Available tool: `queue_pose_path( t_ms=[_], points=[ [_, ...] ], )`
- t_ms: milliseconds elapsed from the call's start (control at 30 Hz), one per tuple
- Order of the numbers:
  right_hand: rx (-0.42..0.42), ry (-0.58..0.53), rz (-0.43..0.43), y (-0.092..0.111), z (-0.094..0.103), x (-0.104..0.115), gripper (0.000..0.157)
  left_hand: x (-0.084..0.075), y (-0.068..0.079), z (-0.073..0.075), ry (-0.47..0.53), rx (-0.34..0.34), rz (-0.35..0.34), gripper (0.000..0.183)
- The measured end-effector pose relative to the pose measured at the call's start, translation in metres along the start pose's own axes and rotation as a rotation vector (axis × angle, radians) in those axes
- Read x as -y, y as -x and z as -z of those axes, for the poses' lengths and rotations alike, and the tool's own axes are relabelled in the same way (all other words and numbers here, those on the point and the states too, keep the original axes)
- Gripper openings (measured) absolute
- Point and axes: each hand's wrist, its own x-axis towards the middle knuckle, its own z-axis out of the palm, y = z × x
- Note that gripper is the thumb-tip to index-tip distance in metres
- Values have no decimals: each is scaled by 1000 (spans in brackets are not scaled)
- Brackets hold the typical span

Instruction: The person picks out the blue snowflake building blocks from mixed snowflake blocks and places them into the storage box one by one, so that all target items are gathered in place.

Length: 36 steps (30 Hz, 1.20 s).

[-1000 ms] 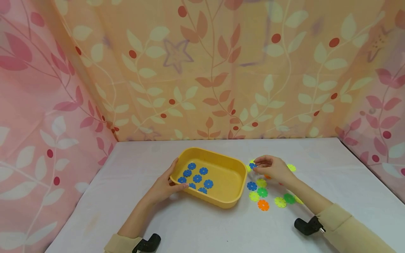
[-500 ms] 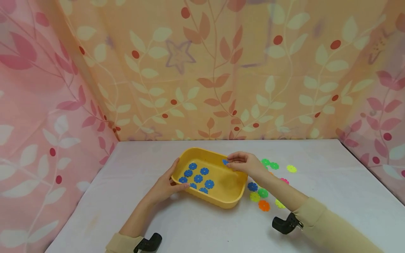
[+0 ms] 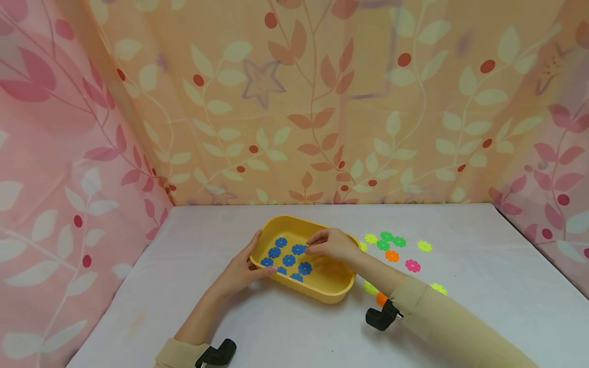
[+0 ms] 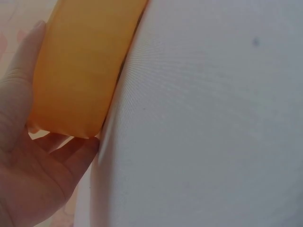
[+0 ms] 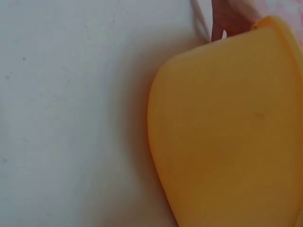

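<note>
My left hand (image 3: 241, 273) grips the left end of a yellow plastic tray (image 3: 324, 280), thumb over the near rim. In the left wrist view, its fingers curl round the end of the tray (image 4: 75, 66). Several blue flower-shaped discs (image 3: 289, 260) lie in the tray's left half. My right hand (image 3: 332, 244) reaches over the far rim into the tray, thumb and fingertips pinching a blue flower-shaped disc (image 3: 302, 249) that overlaps another one. The right wrist view shows just the tray's outer wall (image 5: 227, 118), with the right fingers out of sight.
Right of the tray, loose flower discs lie on the white tabletop (image 3: 285, 332): green (image 3: 386, 236), orange (image 3: 392, 255), pink (image 3: 412, 266) and yellow (image 3: 424, 246). The right forearm hides part of that group. Patterned curtains (image 3: 303, 102) stand behind and at both sides.
My right hand has carried a blue disc from the loose group leftward over the rim and down into the tray. The left hand keeps its hold and the tray stays in place.
</note>
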Motion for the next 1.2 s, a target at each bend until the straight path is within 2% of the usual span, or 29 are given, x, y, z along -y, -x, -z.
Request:
queue_pose_path(
  t_ms=[300,567,700,1000,1200],
  points=[
    [26,247,2,-9,-1,-4,23,0,1,0,-5,-3,-5,105],
    [22,440,98,-7,-6,-6,20,-1,2,-1,-8,-5,-4,106],
    [7,474,111,-6,-7,-5,21,-1,2,0,-8,-4,1,106],
    [-7,468,109,-6,-7,-5,22,0,1,-1,-10,-6,-1,105],
    [-26,526,125,-1,-2,-1,27,0,1,-1,-11,-5,-5,105]
  ],
)
